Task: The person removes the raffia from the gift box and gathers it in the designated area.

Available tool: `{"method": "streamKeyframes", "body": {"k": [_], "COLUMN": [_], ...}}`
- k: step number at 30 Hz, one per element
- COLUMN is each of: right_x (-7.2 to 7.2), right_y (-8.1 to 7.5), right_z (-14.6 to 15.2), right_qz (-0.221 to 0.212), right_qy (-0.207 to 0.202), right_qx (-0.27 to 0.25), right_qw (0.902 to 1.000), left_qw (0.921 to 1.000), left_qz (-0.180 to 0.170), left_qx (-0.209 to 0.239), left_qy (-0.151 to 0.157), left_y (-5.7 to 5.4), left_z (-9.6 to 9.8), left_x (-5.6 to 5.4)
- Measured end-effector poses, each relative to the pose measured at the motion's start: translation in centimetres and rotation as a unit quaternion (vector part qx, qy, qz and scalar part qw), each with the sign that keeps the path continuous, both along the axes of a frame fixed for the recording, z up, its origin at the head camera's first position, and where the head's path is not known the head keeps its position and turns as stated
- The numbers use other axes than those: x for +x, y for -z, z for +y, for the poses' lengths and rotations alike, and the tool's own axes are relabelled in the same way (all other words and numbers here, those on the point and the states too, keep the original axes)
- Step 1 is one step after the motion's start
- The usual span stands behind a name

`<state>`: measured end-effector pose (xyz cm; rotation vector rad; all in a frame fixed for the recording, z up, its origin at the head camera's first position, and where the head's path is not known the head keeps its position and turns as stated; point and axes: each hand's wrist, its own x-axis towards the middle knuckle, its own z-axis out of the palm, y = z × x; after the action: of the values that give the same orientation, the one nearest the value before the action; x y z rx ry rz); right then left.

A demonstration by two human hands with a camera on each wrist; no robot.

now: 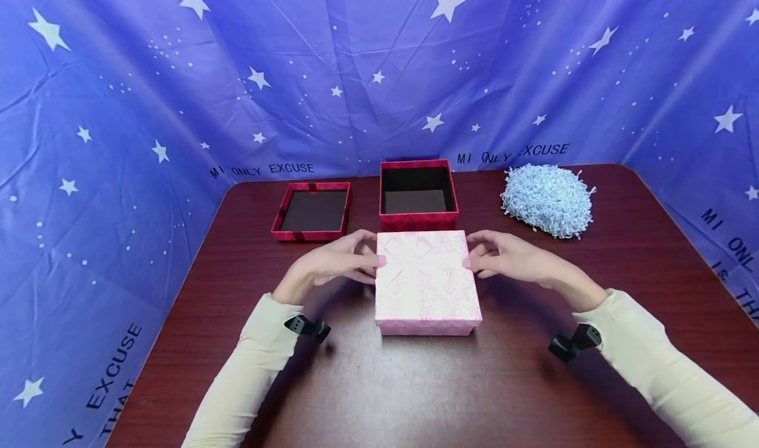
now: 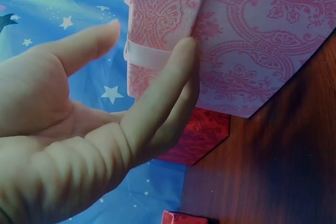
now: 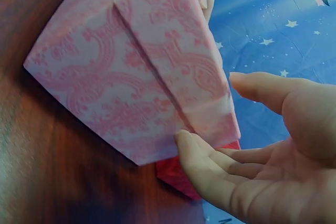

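Note:
A pink patterned gift box (image 1: 423, 283) with a pale ribbon bow stands with its lid on, in the middle of the table. My left hand (image 1: 344, 260) is at its left side and my right hand (image 1: 504, 257) at its right. In the left wrist view, the fingers (image 2: 167, 95) lie fairly straight along the box's side, by the lower edge of the lid (image 2: 163, 14), while the thumb stands off. The right wrist view has the fingertips (image 3: 186, 142) at the lid's lower edge on the other side, thumb apart from the box. Both hands' far fingers are partly hidden in the head view.
Behind the pink box stands an open red box (image 1: 419, 221) with a dark inside. To its left lies a red lid (image 1: 311, 236), inside up. A heap of light blue shredded paper (image 1: 548, 201) sits at the back right. A starry blue cloth (image 1: 356, 53) surrounds the table (image 1: 415, 395).

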<state>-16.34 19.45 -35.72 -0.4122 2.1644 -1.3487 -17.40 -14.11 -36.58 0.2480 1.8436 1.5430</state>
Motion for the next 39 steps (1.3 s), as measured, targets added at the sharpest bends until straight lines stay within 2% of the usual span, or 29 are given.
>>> {"method": "streamKeyframes", "body": {"k": [5, 11, 20, 30, 39], "right_x": [0.3, 0.5, 0.5, 0.5, 0.6], "right_y": [0.5, 0.9, 0.8, 0.3, -0.1], "right_z": [-0.3, -0.4, -0.5, -0.5, -0.6], "right_qz": [-0.042, -0.064, -0.062, -0.055, -0.047], "right_qy": [-0.004, 0.008, 0.005, 0.005, 0.010], "right_qx": [-0.028, -0.065, -0.070, -0.065, -0.058], "right_qw": [0.9987, 0.9958, 0.9956, 0.9963, 0.9972], "left_qw": [0.9997, 0.9995, 0.9994, 0.9998, 0.9997], "left_qz": [-0.010, -0.013, -0.021, -0.005, -0.007], "left_qx": [0.016, 0.026, 0.026, 0.014, 0.020], "left_qy": [0.013, 0.008, 0.006, 0.011, 0.013], "left_y": [0.1, 0.3, 0.1, -0.5, -1.1], "left_z": [0.0, 0.0, 0.0, 0.1, 0.1], "left_x": [0.2, 0.2, 0.1, -0.1, -0.2]}}
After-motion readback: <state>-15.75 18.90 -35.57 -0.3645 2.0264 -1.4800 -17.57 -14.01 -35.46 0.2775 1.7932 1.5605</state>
